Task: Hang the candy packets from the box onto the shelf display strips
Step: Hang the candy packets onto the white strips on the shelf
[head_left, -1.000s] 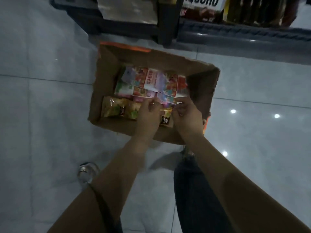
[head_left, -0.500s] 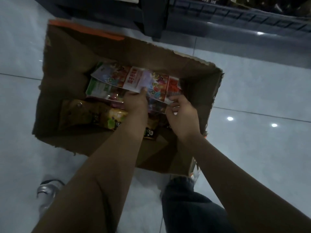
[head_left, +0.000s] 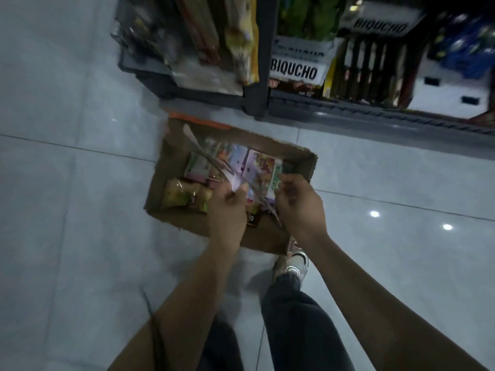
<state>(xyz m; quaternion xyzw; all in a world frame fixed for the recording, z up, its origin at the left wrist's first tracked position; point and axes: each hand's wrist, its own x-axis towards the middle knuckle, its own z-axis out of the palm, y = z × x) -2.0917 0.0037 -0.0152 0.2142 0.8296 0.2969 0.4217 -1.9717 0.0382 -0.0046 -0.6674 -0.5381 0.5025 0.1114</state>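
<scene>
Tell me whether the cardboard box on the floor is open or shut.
Open: the cardboard box shows no lid, and candy packets lie visible inside it below both hands.

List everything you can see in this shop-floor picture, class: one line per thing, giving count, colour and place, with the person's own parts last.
brown cardboard box: one, open, on the floor before the shelf.
colourful candy packets: several, count unclear, pink, green and red, in the box and lifted by both hands.
yellow-green snack packets: at least one, on the box's left side.
dark grey metal shelf: one, top of view.
black-and-white BIQUCHO packs: at least two, on the shelf.
pale grey floor tiles: many, all around.
white shoe: one, beside the box.
dark trousers: one pair, bottom centre.
left hand: gripping packets.
right hand: gripping packets.
</scene>
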